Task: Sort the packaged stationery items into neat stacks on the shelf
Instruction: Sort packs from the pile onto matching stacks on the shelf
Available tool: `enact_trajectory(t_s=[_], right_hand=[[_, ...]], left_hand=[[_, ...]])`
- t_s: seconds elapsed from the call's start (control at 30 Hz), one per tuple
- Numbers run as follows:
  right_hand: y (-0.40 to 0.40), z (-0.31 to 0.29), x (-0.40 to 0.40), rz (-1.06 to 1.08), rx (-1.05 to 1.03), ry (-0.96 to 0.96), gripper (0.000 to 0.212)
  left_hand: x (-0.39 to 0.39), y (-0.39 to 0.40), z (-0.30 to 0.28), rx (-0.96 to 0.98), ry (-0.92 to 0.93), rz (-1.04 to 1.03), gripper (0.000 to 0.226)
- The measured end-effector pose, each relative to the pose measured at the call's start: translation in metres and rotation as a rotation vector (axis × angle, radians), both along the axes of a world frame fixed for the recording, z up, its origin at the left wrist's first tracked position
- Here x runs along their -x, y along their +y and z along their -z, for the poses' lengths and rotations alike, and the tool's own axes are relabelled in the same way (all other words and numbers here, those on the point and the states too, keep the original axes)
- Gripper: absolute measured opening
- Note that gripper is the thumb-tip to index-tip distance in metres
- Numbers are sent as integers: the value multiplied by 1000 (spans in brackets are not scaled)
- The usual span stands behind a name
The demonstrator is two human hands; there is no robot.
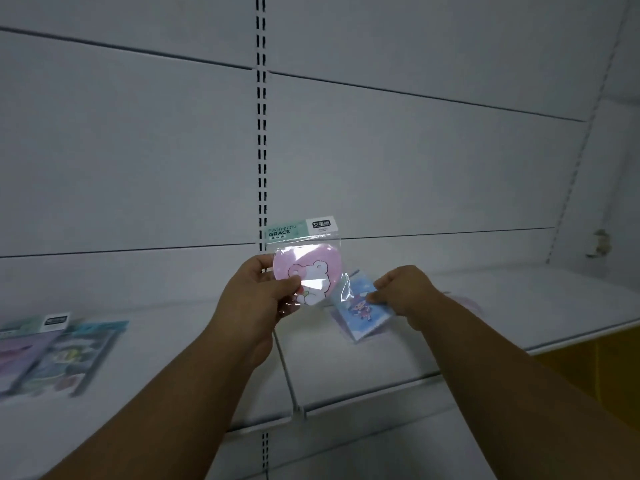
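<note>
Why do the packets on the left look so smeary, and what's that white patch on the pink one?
Head view: the packets at left are motion-blurred; the white patch is glare off the heart packet wrapper in the left hand; wide-angle lens bends the shelf lines.

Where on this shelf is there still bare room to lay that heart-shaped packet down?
The shelf is bare in front of the blue card packets and from the divider leftward to the stacks at the far left. It is crowded there and around the right hand.
</note>
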State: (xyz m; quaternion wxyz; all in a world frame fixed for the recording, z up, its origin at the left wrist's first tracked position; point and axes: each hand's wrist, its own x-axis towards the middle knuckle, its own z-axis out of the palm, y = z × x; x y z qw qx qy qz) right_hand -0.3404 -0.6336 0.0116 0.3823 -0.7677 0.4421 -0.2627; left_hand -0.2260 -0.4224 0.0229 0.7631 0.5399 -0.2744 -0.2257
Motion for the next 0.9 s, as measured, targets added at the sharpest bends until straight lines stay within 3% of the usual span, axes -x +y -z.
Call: enact_trajectory(t_s=[0.13,0.43,0.53,0.6,0.67,0.73,0.9], right_hand=[[-13,6,-8,24,235,372,39],[-8,10,-18,-79,353,428,49],[-4,12,-15,-80,416,497,38],[-1,7,-10,-93,380,317,27],[4,-3,0,-139,112,-80,37],[7,-14,14,-214,-177,-333,44],[-10,-25,58,-275,-64,-334,21]], left_hand=[[-3,-16,2,-24,-6,-17,27],[8,-41,8,-72,-24,-28,25],[7,-46,10,-84,-22,-16,24],[6,-52,11,-95,-13,-8,24],[6,-60,11,-103,-11,5,23],[9,-71,10,-111,-4,20,24],[33,-113,2,-168,57,128,10]])
